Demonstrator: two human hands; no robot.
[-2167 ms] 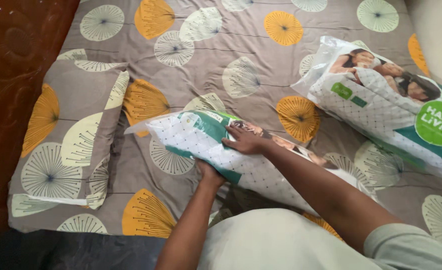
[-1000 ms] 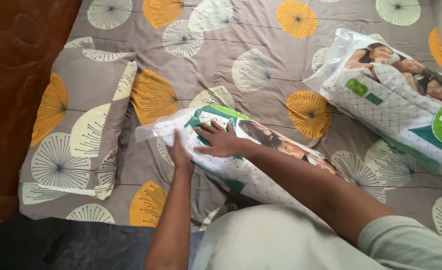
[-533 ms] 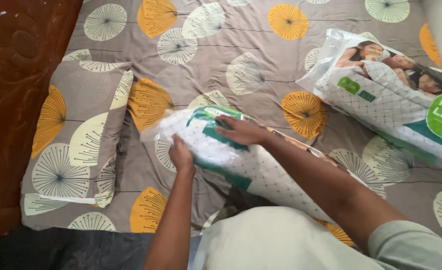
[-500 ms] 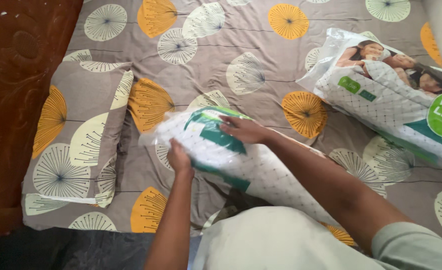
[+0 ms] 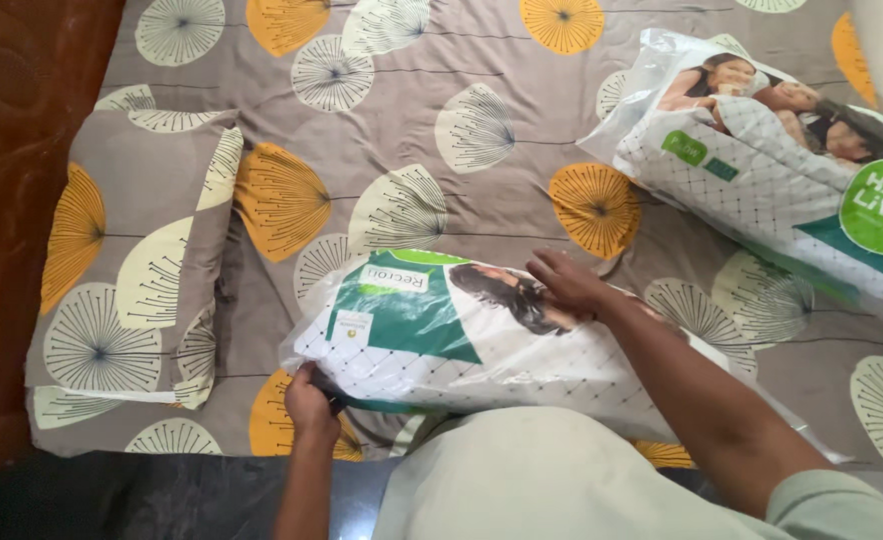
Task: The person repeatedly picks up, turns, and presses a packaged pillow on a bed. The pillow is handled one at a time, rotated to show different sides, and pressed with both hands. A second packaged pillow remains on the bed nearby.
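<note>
Head view looks down on a bed point(image 5: 522, 200) spread with a grey-brown sheet printed with orange and cream dandelion rounds. Close to the near edge lies a packaged pillow point(image 5: 462, 345), plump and white with a fine dark diamond quilting, sealed in clear crinkled plastic that carries a green-and-white printed insert and a photo panel on top; loose plastic trails off its right end. It lies slightly askew along that edge, its left end lifted a little. The left hand point(image 5: 309, 400) is curled under the pack's lower left corner, fingers closed on the plastic there, only the back of the hand showing. The right hand point(image 5: 567, 283) rests flat on the top of the pack near the photo panel, fingers stretched out and slightly spread, gripping nothing. A second packaged pillow point(image 5: 782, 180) of the same kind lies well apart toward the far right corner. A covered pillow point(image 5: 137, 260) in the matching print sits along the left edge, beside a dark wooden headboard point(image 5: 7, 180).
</note>
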